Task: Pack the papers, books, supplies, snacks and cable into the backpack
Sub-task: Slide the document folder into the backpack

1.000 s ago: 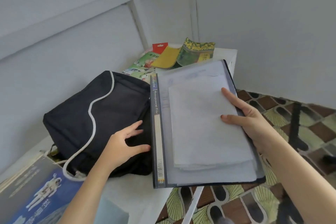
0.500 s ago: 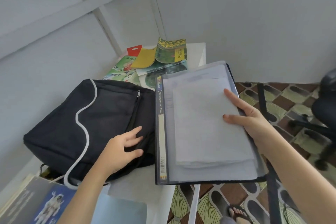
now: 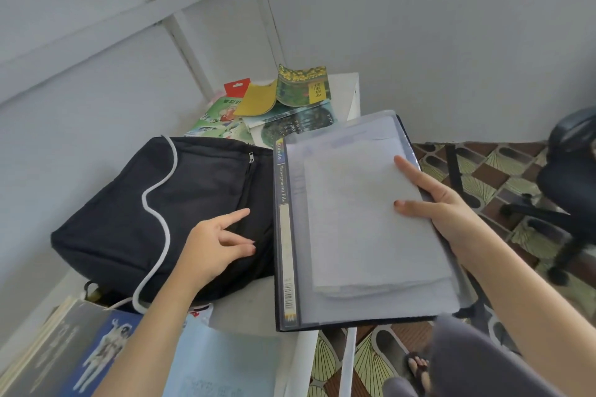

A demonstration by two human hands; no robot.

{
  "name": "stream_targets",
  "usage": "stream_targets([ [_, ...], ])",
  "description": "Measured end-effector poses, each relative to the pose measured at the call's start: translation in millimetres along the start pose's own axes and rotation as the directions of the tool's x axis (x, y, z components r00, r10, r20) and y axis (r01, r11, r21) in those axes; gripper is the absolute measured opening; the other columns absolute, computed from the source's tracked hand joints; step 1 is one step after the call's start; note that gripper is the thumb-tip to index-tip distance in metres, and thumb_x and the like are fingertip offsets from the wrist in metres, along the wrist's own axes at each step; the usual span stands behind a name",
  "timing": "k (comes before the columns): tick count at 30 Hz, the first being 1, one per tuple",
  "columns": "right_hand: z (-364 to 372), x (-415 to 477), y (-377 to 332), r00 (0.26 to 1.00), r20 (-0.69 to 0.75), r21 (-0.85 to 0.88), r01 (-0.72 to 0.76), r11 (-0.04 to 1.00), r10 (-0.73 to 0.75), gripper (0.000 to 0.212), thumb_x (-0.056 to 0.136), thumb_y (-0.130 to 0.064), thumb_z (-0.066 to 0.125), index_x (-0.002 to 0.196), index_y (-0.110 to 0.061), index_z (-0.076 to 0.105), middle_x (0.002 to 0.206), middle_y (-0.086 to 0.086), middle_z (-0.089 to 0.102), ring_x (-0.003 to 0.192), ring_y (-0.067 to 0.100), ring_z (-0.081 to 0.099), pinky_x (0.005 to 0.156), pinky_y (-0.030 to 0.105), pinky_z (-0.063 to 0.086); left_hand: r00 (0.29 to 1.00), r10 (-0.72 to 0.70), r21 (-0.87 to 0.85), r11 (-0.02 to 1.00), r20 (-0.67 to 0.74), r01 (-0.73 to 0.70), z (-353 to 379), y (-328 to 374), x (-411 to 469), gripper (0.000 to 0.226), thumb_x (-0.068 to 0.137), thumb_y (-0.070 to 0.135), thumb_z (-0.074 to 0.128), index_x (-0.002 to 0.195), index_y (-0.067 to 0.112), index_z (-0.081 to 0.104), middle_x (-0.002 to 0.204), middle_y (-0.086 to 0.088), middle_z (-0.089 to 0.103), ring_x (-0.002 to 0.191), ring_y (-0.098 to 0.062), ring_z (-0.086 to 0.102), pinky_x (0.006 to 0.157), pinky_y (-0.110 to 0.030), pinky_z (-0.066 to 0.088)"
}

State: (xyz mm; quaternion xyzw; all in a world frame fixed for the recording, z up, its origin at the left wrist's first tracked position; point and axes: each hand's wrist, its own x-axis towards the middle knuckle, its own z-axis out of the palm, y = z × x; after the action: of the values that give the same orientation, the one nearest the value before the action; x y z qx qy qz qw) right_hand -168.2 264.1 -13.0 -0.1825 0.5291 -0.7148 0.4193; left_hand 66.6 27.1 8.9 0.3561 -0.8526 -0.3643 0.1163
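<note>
While my right grip [image 3: 448,213] clamps the folder [image 3: 283,235], loose papers [image 3: 361,219] on top, beside the backpack [image 3: 129,209] on the desk [image 3: 254,309], my left grip [image 3: 209,245] lies spread at the zip [image 3: 250,167]. Risk: tilting could shed them.

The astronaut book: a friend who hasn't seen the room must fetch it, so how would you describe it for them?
Find the black backpack lying on the white table. At the table's near left end, just past the backpack's near end, a book lies flat. Its cover shows a white-suited astronaut on blue, unlike the green and yellow books at the far end.
</note>
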Motion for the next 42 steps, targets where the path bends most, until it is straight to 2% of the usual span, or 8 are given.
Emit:
stream_targets([
  [7, 5.0, -3.4, 2.1, 1.0, 0.006, -0.007, -0.012, 1.0, 0.012, 0.063, 0.08, 0.005, 0.062, 0.117, -0.045, 0.061, 0.113, -0.005, 0.067, 0.087, 0.026, 0.07, 0.066, 0.033, 0.059, 0.943, 0.02, -0.07, 0.996, -0.331, -0.046, -19.6, -1.4, 6.1, 0.039, 0.077, 0.0, 0.07, 0.105, 0.027, 0.064, 0.068, 0.007, 0.071, 0.067, 0.003, 0.062, 0.07, -0.006, 0.04],
  [13, 8.5, -1.4, 2.7, 0.998, 0.036, 0.005, -0.045, 0.999, 0.045, 0.063, 0.078, 0.004, 0.063, 0.117, -0.044, 0.062, 0.114, -0.004, 0.068, 0.091, 0.029, 0.07, 0.069, 0.036, 0.059, 0.7, 0.245, 0.231, 0.966, -0.671, -0.117, -45.7, 0.5, 15.9, 0.02, 0.083, -0.006, 0.054, 0.095, 0.007, 0.064, 0.077, -0.003, 0.063, 0.063, -0.015, 0.054, 0.068, 0.002, 0.033],
  [17, 10.2, 1.0, 1.4, 0.994, 0.068, -0.037, -0.081, 0.996, 0.083, 0.063, 0.079, 0.005, 0.062, 0.119, -0.044, 0.061, 0.108, -0.003, 0.07, 0.086, 0.03, 0.07, 0.063, 0.034, 0.059, 0.594, 0.252, 0.294, 0.955, -0.764, -0.027, -62.7, -20.3, 28.6, 0.023, 0.081, -0.009, 0.045, 0.093, 0.002, 0.062, 0.08, -0.016, 0.061, 0.077, -0.032, 0.056, 0.072, -0.034, 0.042],
  [20, 12.8, 3.2, 4.8, 0.99, 0.094, -0.079, -0.102, 0.992, 0.109, 0.063, 0.081, 0.007, 0.059, 0.121, -0.041, 0.06, 0.106, -0.001, 0.071, 0.081, 0.027, 0.071, 0.062, 0.031, 0.058, 0.662, 0.316, 0.473, 0.878, -0.679, 0.067, -55.0, -35.7, 27.7, 0.035, 0.073, -0.017, 0.045, 0.099, -0.001, 0.063, 0.094, -0.023, 0.058, 0.085, -0.039, 0.052, 0.072, -0.039, 0.038],
  [25, 14.2, 10.3, 7.4, 0.985, 0.107, -0.088, -0.129, 0.988, 0.138, 0.061, 0.082, 0.008, 0.059, 0.118, -0.042, 0.06, 0.1, -0.004, 0.073, 0.078, 0.025, 0.071, 0.06, 0.031, 0.058, 0.735, 0.648, 0.76, 0.576, -0.201, -0.3, -26.6, -49.8, 20.0, 0.039, 0.081, 0.002, 0.034, 0.098, -0.004, 0.069, 0.09, -0.02, 0.068, 0.079, -0.036, 0.065, 0.069, -0.04, 0.051],
  [30, 12.7, 15.8, 6.9, 0.981, 0.109, -0.11, -0.151, 0.982, 0.163, 0.06, 0.081, 0.007, 0.06, 0.116, -0.043, 0.061, 0.098, -0.005, 0.072, 0.08, 0.027, 0.071, 0.06, 0.032, 0.058, 0.952, 0.235, 0.714, 0.7, -0.198, -0.025, -21.2, -42.8, 19.7, 0.069, 0.084, 0.042, 0.063, 0.136, 0.006, 0.034, 0.072, -0.01, 0.061, 0.059, -0.026, 0.057, 0.049, -0.028, 0.04],
  [35, 9.9, 16.9, 7.4, 0.978, 0.108, -0.132, -0.164, 0.978, 0.179, 0.06, 0.082, 0.006, 0.06, 0.117, -0.043, 0.06, 0.105, 0.001, 0.07, 0.078, 0.026, 0.071, 0.06, 0.032, 0.058, 0.969, 0.176, 0.57, 0.82, -0.176, -0.045, -33.7, -33.2, 22.8, 0.069, 0.089, 0.02, 0.058, 0.143, 0.027, 0.015, 0.083, -0.012, 0.061, 0.065, -0.026, 0.055, 0.062, -0.034, 0.041],
  [42, 4.0, 20.9, 8.6, 0.971, 0.116, -0.143, -0.194, 0.971, 0.211, 0.062, 0.083, 0.004, 0.061, 0.123, -0.042, 0.058, 0.115, 0.005, 0.067, 0.087, 0.031, 0.07, 0.067, 0.036, 0.059, 0.979, -0.015, 0.115, 0.993, -0.204, 0.039, -86.8, -54.4, 40.4, 0.067, 0.094, 0.015, 0.051, 0.138, 0.049, 0.015, 0.154, 0.007, 0.016, 0.128, -0.037, 0.037, 0.105, -0.047, 0.03],
])
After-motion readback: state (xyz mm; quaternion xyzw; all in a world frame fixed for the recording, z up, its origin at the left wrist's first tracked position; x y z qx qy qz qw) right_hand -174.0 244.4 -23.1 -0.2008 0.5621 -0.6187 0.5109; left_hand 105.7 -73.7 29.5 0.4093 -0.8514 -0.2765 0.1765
